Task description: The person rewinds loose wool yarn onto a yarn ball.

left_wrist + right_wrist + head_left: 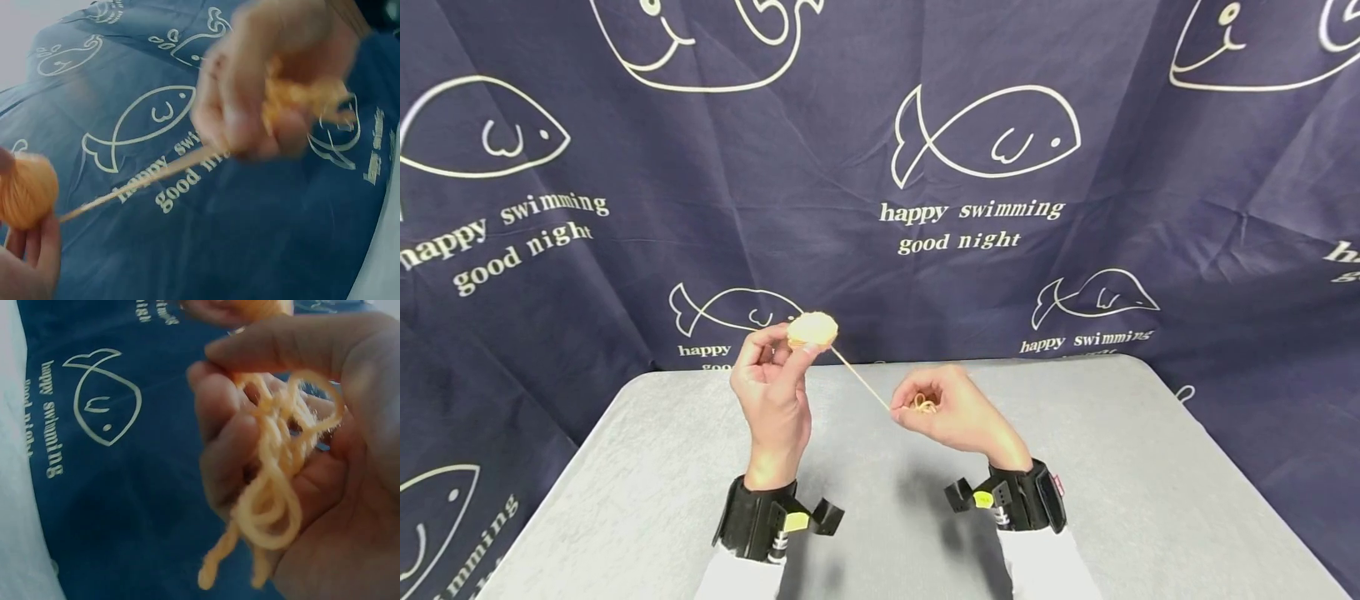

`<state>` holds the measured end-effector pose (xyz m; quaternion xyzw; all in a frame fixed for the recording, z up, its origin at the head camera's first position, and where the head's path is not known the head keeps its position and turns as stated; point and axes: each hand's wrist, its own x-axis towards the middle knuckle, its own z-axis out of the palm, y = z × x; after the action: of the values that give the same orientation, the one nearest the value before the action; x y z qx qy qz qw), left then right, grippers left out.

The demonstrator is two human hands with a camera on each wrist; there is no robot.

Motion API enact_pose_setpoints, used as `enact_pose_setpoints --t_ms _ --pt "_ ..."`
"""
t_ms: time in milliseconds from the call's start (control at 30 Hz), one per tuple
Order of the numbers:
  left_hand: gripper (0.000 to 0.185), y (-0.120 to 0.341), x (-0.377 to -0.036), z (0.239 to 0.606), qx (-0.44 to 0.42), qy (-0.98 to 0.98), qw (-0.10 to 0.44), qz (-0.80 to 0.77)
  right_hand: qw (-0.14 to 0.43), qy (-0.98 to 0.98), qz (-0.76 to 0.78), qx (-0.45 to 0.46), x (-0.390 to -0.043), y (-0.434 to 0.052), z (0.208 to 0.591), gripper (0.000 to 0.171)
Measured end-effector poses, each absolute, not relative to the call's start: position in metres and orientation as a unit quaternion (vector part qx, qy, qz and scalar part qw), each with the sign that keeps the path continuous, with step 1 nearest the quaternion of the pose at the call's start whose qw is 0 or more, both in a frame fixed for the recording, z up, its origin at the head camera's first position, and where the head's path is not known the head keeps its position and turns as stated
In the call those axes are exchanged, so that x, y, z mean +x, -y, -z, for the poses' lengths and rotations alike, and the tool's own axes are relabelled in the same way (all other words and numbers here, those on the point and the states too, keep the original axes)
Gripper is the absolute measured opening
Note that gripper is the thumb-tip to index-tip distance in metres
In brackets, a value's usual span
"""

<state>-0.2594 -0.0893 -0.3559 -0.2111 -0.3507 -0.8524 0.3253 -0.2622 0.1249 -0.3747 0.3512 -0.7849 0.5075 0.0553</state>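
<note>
A small ball of pale orange yarn [812, 330] is held up between the thumb and fingers of my left hand [773, 398]. From it one strand [861, 379] runs taut, down and rightward, to my right hand [957, 410]. The right thumb and forefinger pinch that strand. Inside the right palm sits a loose bunch of looped yarn [275, 450], its ends hanging below the fingers in the right wrist view. The left wrist view shows the wound ball [30, 190] at its left edge, and the right hand there is blurred.
Both hands are above a light grey table [662, 467] with rounded far corners. Behind it hangs a dark blue cloth [850, 167] printed with white fish and lettering. Black straps with small cameras [760, 517] sit on both wrists.
</note>
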Motion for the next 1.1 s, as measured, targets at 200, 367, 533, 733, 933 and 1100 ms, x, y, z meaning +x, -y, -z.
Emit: enact_pose_setpoints --t_ms 200,367,533,733,933,1100 --pt "0.032 0.089 -0.267 0.365 -0.174 0.470 0.408 0.763 0.039 0.768 -0.518 0.374 -0.249 -0.131 0.362 0.016" --pt "0.031 0.093 -0.273 0.375 -0.203 0.604 0.412 0.651 0.042 0.713 -0.582 0.389 -0.244 -0.139 0.356 0.016" --pt "0.030 0.096 -0.273 0.382 -0.263 0.708 0.333 0.564 0.072 0.652 -0.651 0.382 -0.244 -0.142 0.355 0.015" --pt "0.031 0.095 -0.265 0.379 -0.344 0.780 0.167 0.496 0.091 0.528 -0.771 0.344 -0.249 -0.143 0.355 0.025" --pt "0.028 0.094 -0.258 0.377 -0.417 0.771 0.019 0.481 0.103 0.427 -0.848 0.297 -0.256 -0.144 0.355 0.028" --pt "0.029 0.095 -0.253 0.373 -0.468 0.726 -0.054 0.501 0.117 0.408 -0.874 0.238 -0.265 -0.143 0.361 0.027"
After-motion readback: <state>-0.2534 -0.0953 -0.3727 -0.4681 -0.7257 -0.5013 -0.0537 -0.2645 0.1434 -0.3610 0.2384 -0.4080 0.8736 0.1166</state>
